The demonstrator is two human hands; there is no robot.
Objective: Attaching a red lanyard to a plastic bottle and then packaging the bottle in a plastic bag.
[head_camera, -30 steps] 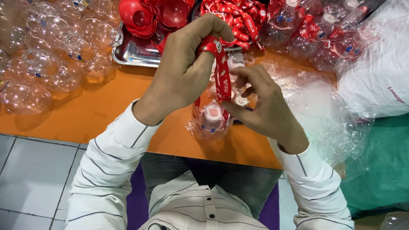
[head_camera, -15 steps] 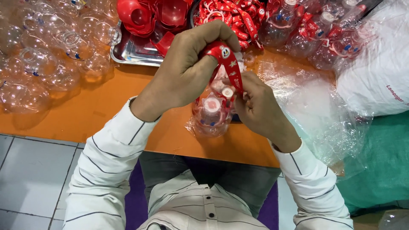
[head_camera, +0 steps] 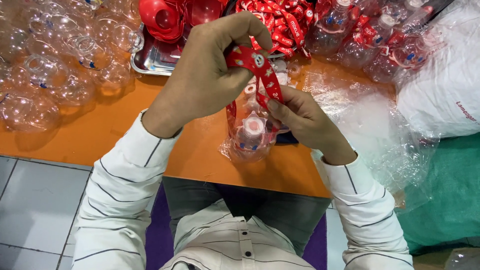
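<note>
My left hand (head_camera: 210,75) pinches the top of a red printed strap (head_camera: 262,75) and holds it up over the orange table (head_camera: 115,135). My right hand (head_camera: 305,122) grips the same strap lower down, thumb pressed on it. Below both hands stands a small clear plastic bottle (head_camera: 250,142) with a white cap; the strap loops down to it.
Several clear round bottles (head_camera: 55,65) lie heaped at the left. A metal tray (head_camera: 150,62) holds red plastic parts (head_camera: 165,17). More red straps (head_camera: 285,22) and strapped bottles (head_camera: 380,45) sit at the back right, beside clear plastic wrap (head_camera: 370,125) and a white bag (head_camera: 445,85).
Both hands have drawn the strap taut and shifted slightly; my right hand slid up the strap, and the bottle sits a little more upright beneath it.
</note>
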